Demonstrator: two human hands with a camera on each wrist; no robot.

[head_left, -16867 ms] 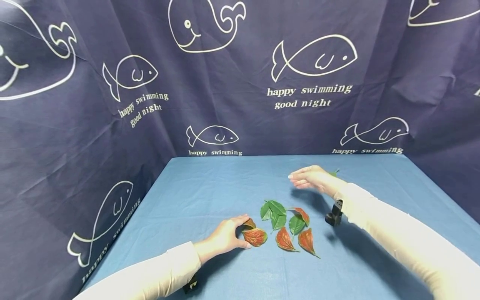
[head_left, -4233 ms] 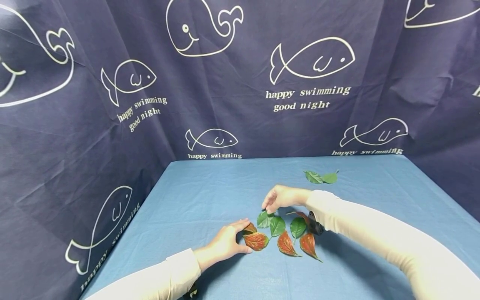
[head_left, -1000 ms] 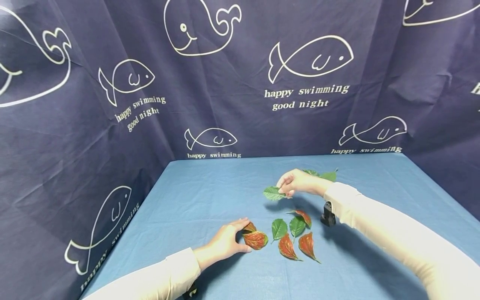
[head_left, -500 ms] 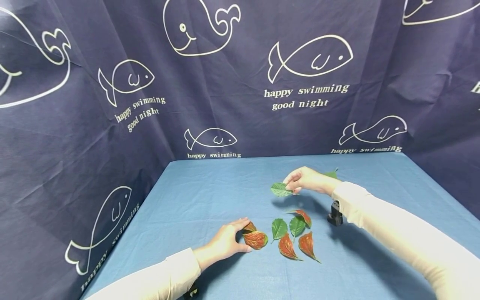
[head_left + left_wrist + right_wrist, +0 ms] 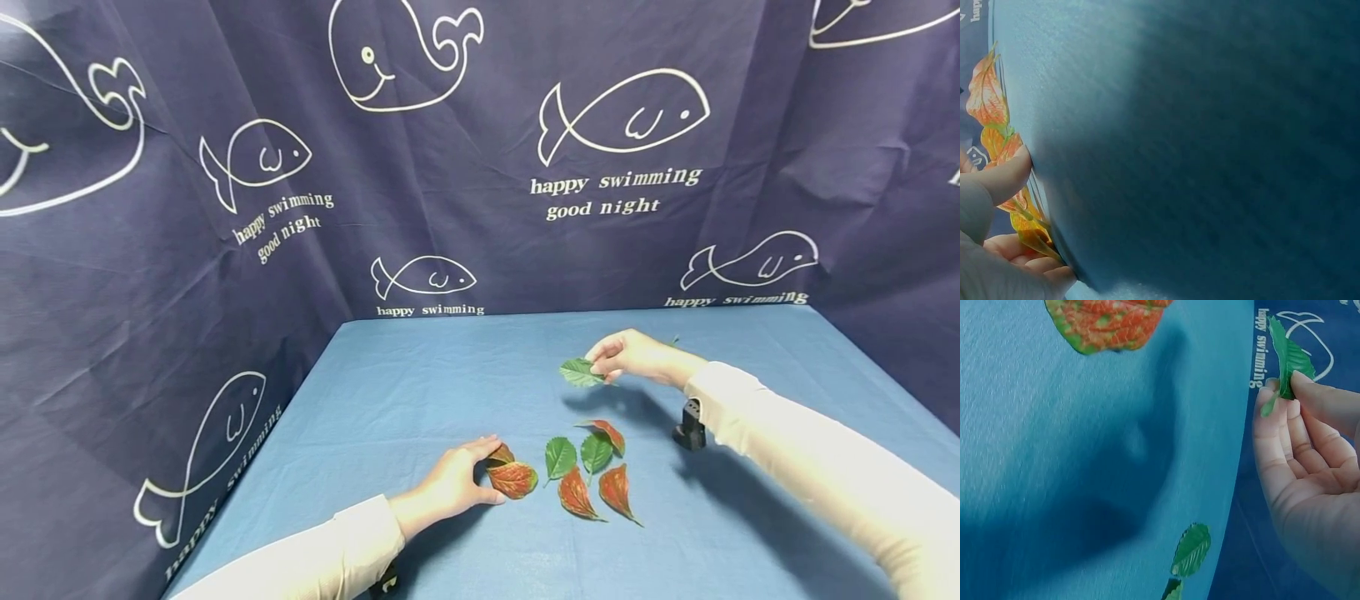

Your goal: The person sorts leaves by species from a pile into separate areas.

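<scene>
In the head view my right hand (image 5: 637, 354) holds a green leaf (image 5: 579, 372) above the table's far half, pinched by its stem end. The right wrist view shows that leaf (image 5: 1292, 359) between the thumb and fingertips. My left hand (image 5: 450, 479) rests at the left of the leaf group, thumb and fingers spread around red-orange leaves (image 5: 513, 480). The left wrist view has the thumb (image 5: 1013, 172) and fingertips touching those leaves (image 5: 1032, 231). Right of them lie two green leaves, one (image 5: 560, 457) beside the other (image 5: 597, 452), and red leaves (image 5: 577, 494).
A blue cloth (image 5: 420, 383) covers the table. Another red leaf (image 5: 617, 492) lies at the group's right. Beyond the right hand, green leaves (image 5: 1191, 550) lie on the cloth, mostly hidden in the head view. A dark fish-print curtain (image 5: 495, 225) hangs behind.
Earlier the right hand reached into the green cluster; it has since lifted a leaf out and carried it right and away. The left hand has stayed on the red leaves.
</scene>
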